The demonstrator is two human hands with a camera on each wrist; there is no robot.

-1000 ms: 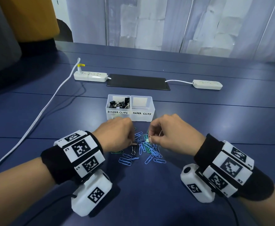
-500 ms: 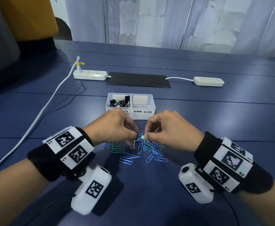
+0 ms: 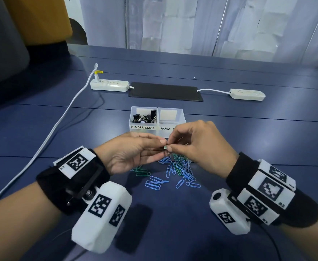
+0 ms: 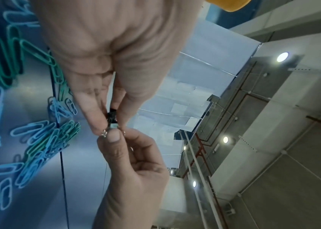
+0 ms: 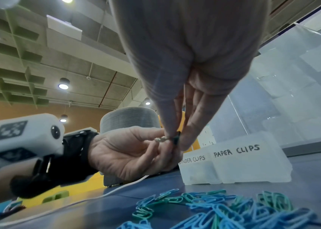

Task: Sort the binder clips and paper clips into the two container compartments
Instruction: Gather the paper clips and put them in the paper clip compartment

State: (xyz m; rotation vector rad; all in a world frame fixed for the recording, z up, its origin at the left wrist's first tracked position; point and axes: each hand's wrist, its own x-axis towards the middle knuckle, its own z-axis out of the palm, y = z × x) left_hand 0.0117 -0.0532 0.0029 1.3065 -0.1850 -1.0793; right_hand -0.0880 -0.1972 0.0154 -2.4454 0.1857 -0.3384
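Binder clip: a small black binder clip (image 4: pixel 112 116) sits between the fingertips of both hands, raised above the table, its wire loops poking out at the pinch.
Left hand: the left hand (image 3: pixel 130 154) pinches the clip between thumb and fingers, palm turned inward.
Right hand: the right hand (image 3: pixel 197 142) meets it from the opposite side, thumb and forefinger closed on the same clip; the other fingers curl loosely.
Paper clips: directly below the grip, blue and green paper clips (image 3: pixel 175 172) lie in a loose heap on the table, some scattered toward the person.
Container: just beyond the grip stands a translucent white container (image 3: pixel 157 127) with two compartments.
Writing: handwritten labels read "BINDER CLIPS" on the left compartment and "PAPER CLIPS" on the right.
Contents: black binder clips (image 3: pixel 145 117) fill the left compartment; no clips show in the right one.
Farther out: two white power strips (image 3: pixel 109 85) and a black mat (image 3: pixel 165 94) lie on the blue table (image 3: pixel 41 129).
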